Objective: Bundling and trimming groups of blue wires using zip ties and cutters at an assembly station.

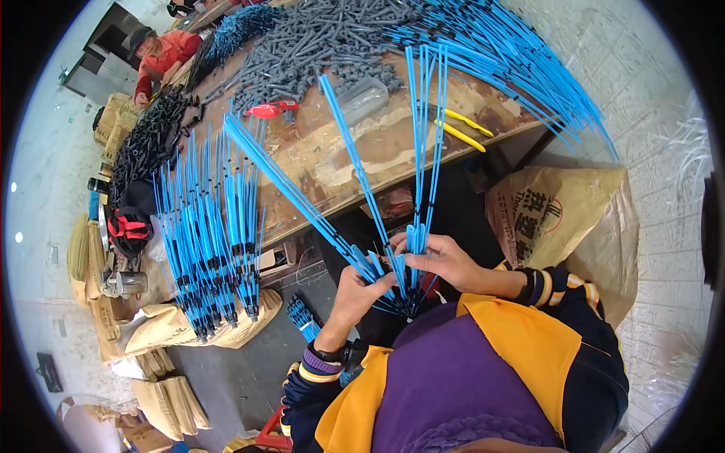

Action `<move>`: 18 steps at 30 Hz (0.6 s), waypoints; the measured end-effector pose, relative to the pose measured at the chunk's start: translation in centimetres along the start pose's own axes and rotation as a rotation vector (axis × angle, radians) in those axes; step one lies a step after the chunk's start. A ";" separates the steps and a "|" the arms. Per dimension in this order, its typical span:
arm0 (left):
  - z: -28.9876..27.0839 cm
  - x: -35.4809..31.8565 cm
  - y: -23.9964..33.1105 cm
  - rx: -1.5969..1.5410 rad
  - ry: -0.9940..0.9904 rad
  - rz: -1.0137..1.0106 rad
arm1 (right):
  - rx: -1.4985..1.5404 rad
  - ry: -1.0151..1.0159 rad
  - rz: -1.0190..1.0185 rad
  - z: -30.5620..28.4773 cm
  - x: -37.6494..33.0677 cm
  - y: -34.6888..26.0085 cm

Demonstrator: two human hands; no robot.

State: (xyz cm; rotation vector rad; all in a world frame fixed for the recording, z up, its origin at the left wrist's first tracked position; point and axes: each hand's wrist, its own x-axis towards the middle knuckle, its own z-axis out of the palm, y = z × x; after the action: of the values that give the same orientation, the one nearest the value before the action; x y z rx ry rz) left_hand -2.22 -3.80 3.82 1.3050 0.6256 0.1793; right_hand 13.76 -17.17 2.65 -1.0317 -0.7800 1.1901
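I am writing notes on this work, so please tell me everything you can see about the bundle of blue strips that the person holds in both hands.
The bundle of blue strips is a fan of long, thin, bright blue pieces that look like plastic. They meet low down, where the left hand and the right hand pinch them, and spread upward over the wooden table. Some have wider flat ends near the fingers. Small dark bands show on a few.

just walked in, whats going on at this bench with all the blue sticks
A person holds a fanned bunch of thin blue rods at their lower ends, left hand gripping them and right hand pinching one. More blue rods lie on the wooden bench beside grey parts. Another person sits at the far end.
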 end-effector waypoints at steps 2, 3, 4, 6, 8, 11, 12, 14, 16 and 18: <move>-2.0 0.4 -0.8 0.003 -0.053 0.026 | -0.008 -0.050 0.010 0.0 0.8 -0.5; -2.8 0.5 -1.1 0.004 -0.080 0.038 | -0.131 -0.172 0.009 -0.3 1.6 -1.4; -3.5 0.6 -1.3 -0.002 -0.080 0.043 | -0.258 -0.291 0.008 -0.7 2.7 -2.7; -4.9 0.2 -1.9 -0.190 -0.087 -0.003 | -0.530 -0.478 0.000 -2.2 7.1 -5.4; -5.8 0.2 -2.2 -0.292 -0.097 -0.020 | -0.702 -0.427 -0.206 -5.8 14.6 -6.2; -5.9 0.7 -2.5 -0.233 -0.085 -0.009 | -1.379 -0.170 -0.641 -11.0 27.9 -9.7; -5.8 1.0 -2.5 -0.238 -0.087 -0.003 | -1.402 -0.189 -0.686 -13.1 32.0 -10.6; -5.9 1.5 -2.6 -0.216 -0.106 -0.013 | -1.422 -0.221 -0.731 -14.1 37.0 -11.3; -6.6 1.8 -3.0 -0.208 -0.095 -0.021 | -1.441 -0.290 -0.688 -13.3 40.4 -10.8; -6.9 1.6 -3.4 -0.309 -0.081 -0.017 | -1.448 -0.326 -0.663 -12.9 42.1 -10.0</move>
State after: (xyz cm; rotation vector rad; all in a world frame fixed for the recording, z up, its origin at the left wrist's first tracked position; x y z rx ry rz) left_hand -5.29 1.86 -0.71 1.0036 0.5175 0.1996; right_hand 38.41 20.50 5.87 -1.4871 -2.1741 0.0387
